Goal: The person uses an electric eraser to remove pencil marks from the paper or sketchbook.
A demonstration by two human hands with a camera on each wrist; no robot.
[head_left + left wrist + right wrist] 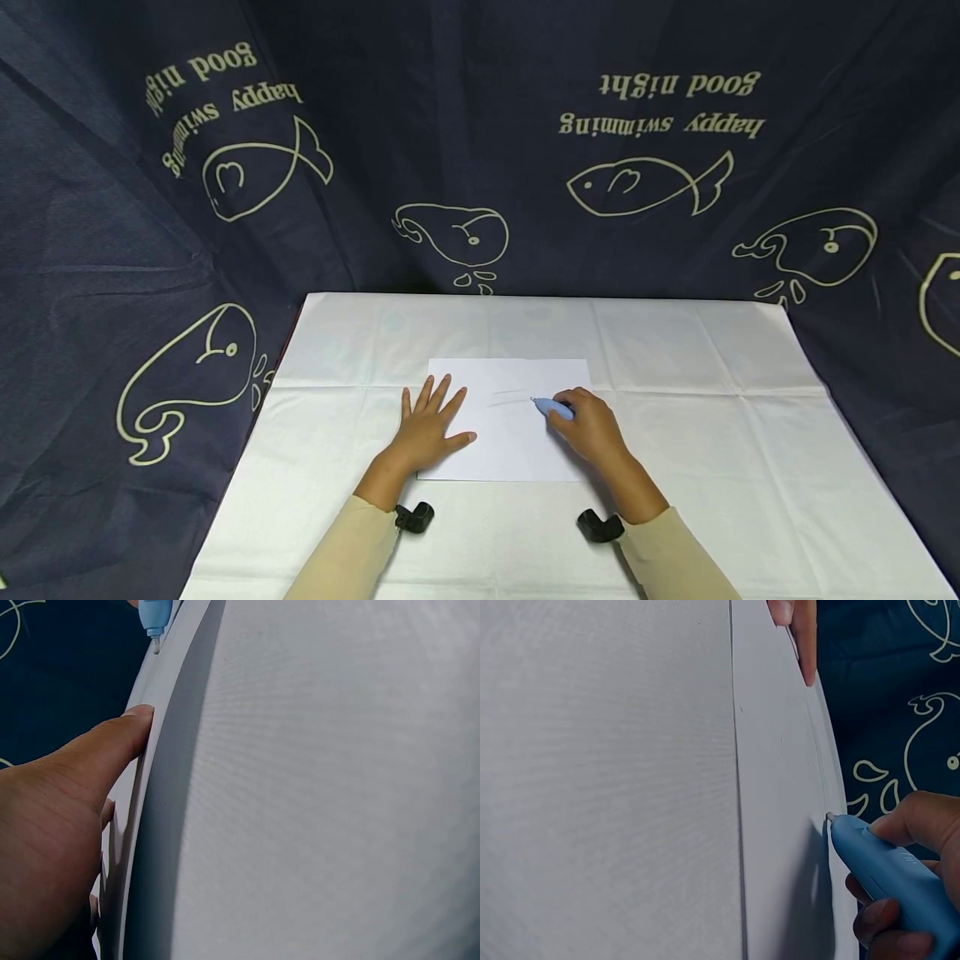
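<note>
A white sheet of paper lies flat with faint grey pencil lines across its upper middle. My left hand rests on the paper's left side, fingers spread and straight. In the left wrist view, the left thumb reaches along the sheet's near edge. My right hand grips a chunky light-blue electric eraser, with the thumb on top and the other fingers curled underneath. Its small pale tip is right at the paper, by the right end of the lines.
A creased white cloth covers the table under the paper. Behind it hangs a dark blue curtain printed with fish, whales and lettering. Black wrist cameras sit at both cuffs, by the beige sleeves.
</note>
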